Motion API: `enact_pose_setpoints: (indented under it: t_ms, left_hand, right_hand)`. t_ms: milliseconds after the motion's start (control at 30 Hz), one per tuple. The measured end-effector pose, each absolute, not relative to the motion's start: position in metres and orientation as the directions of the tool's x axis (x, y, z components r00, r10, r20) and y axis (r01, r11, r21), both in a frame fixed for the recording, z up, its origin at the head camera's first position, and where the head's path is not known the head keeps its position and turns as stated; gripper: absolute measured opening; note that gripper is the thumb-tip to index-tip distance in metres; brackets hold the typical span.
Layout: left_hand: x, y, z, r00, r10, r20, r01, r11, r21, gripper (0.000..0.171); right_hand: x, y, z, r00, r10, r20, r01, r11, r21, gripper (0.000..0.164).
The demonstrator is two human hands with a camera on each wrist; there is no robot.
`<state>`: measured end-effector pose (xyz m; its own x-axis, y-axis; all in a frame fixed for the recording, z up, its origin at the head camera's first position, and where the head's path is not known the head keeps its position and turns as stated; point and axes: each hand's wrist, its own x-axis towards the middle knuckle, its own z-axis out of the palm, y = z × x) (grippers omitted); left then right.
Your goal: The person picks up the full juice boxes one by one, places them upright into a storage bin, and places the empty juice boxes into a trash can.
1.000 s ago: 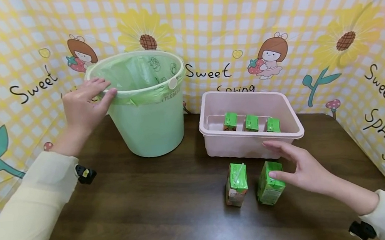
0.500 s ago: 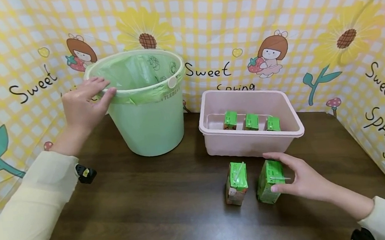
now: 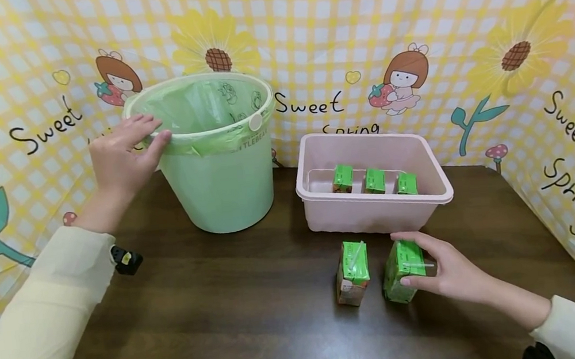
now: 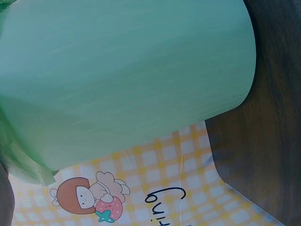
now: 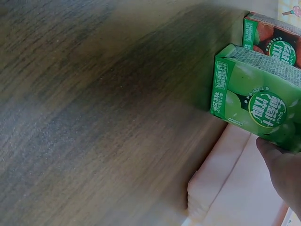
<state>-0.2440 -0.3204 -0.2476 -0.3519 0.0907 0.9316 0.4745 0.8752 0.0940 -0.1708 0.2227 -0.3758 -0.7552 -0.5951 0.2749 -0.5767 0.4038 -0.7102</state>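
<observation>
Now the grasp seems set: green carton [image 3: 396, 273] pinched by right hand [image 3: 447, 268], bucket rim [image 3: 210, 134] held under left hand [image 3: 123, 158], steady lift called for.

The left hand [image 3: 121, 159] has its thumb spread; the right hand [image 3: 453, 273] pinches between thumb and fingers.

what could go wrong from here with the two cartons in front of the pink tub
The right hand pinches the right carton, with the left carton standing beside it; a sideways swing might topple that one. The held carton's straw juts toward the palm, so it could get bent. A tight squeeze might dent the carton.
</observation>
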Motion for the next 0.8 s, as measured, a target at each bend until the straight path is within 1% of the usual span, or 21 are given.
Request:
enact_pose_setpoints:
  t_ms: [233, 500, 800]
  left_hand:
    - [-0.243, -0.319, -0.246, -0.354, 0.086, 0.931, 0.474, 0.875, 0.098, 0.042]
    - [-0.244, -0.32, -0.247, -0.355, 0.087, 0.931, 0.469, 0.878, 0.097, 0.041]
    - [-0.243, -0.321, -0.248, -0.353, 0.088, 0.931, 0.466, 0.88, 0.093, 0.039]
  right_hand:
    - [-0.174, 0.222, -0.376, -0.751, -0.597, 0.284, -0.593, 0.418, -0.688, 0.07]
    - [-0.176, 0.223, -0.372, -0.742, -0.602, 0.294, -0.609, 0.424, -0.67, 0.07]
    - [-0.176, 0.224, -0.353, -0.737, -0.609, 0.292, -0.612, 0.42, -0.67, 0.071]
